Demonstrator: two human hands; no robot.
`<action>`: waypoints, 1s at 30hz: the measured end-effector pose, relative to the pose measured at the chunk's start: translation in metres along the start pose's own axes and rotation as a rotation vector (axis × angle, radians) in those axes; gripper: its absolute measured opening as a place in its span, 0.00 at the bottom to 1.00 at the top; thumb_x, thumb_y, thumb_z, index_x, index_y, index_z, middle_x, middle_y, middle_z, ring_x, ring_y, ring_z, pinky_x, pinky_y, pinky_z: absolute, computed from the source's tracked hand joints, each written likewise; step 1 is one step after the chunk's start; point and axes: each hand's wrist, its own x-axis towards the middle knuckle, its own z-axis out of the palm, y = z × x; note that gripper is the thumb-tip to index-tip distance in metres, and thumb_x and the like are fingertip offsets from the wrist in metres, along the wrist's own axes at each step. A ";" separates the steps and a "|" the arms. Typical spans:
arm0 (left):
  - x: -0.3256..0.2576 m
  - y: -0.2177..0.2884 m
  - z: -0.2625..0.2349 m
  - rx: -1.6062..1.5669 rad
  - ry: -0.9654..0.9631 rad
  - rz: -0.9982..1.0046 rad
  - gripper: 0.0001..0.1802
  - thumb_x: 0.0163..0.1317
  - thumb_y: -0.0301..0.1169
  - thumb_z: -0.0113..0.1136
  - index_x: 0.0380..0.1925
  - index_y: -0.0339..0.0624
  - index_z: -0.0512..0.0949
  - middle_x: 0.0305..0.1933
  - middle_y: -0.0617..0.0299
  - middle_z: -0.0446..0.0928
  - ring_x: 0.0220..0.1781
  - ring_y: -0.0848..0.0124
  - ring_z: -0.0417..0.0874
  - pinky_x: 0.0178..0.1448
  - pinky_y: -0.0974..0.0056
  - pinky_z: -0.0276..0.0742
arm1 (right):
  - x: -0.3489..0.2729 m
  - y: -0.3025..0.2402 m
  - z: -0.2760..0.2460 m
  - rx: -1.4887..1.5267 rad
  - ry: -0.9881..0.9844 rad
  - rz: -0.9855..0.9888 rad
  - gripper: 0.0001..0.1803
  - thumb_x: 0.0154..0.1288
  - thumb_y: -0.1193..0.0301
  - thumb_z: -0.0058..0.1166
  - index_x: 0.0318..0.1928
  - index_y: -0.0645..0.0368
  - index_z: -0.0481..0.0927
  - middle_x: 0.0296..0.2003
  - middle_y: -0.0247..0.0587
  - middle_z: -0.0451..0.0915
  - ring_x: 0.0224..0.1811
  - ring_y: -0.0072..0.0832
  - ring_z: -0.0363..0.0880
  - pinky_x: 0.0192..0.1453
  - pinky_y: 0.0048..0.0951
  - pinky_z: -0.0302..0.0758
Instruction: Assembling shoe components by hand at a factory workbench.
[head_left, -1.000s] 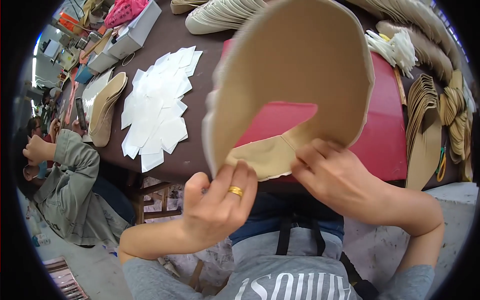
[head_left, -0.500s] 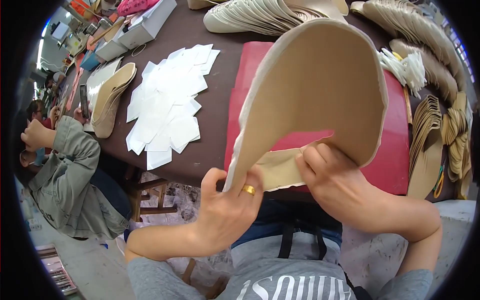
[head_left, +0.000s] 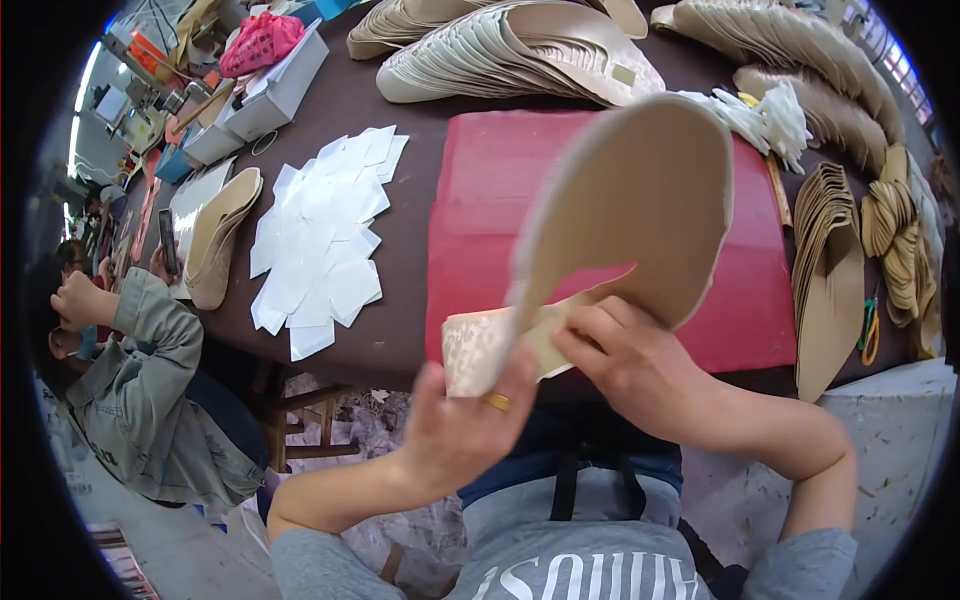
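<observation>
A beige shoe upper [head_left: 640,190] is held up in front of me, curved into a wide loop with its plain tan inside showing. Its rim is pale, and a floral-patterned outer face shows at the lower left. My left hand [head_left: 460,425], wearing a gold ring, grips the lower left end between thumb and fingers, slightly blurred. Bent fingers of my right hand [head_left: 635,365] pinch the lower band nearer the middle; the fingertips are partly hidden. Below the upper lies a red mat [head_left: 490,210] on the dark table.
White paper pieces [head_left: 320,240] lie spread at left, beside another folded upper [head_left: 222,245]. Stacked uppers [head_left: 500,55] line the back. Bundled tan pieces [head_left: 828,280], white strips [head_left: 780,125] and scissors [head_left: 869,332] are at right. A person in a grey-green jacket [head_left: 165,390] sits at left.
The upper has tilted and come lower, and its patterned outer face now shows by my left hand. My left hand has turned with its end. The whole view has shifted slightly.
</observation>
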 end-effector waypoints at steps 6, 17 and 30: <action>0.051 -0.001 -0.030 0.002 -0.209 0.142 0.14 0.52 0.27 0.60 0.40 0.36 0.80 0.39 0.58 0.79 0.43 0.67 0.78 0.70 0.52 0.56 | -0.025 -0.001 0.005 0.098 0.186 0.036 0.26 0.62 0.60 0.55 0.56 0.61 0.73 0.58 0.45 0.73 0.59 0.40 0.71 0.66 0.44 0.62; 0.072 -0.011 -0.013 -0.425 -0.145 0.261 0.10 0.53 0.23 0.59 0.37 0.34 0.80 0.33 0.54 0.79 0.31 0.67 0.76 0.57 0.62 0.74 | -0.050 0.117 -0.029 -0.204 0.060 0.344 0.32 0.70 0.46 0.38 0.68 0.46 0.65 0.70 0.37 0.61 0.74 0.33 0.56 0.75 0.53 0.38; 0.039 -0.082 -0.050 -1.827 -0.139 -1.370 0.17 0.69 0.37 0.53 0.35 0.30 0.78 0.31 0.58 0.80 0.25 0.78 0.76 0.27 0.75 0.73 | 0.011 0.066 -0.114 0.964 0.194 0.429 0.08 0.65 0.73 0.57 0.40 0.65 0.82 0.29 0.32 0.78 0.27 0.13 0.69 0.31 0.15 0.70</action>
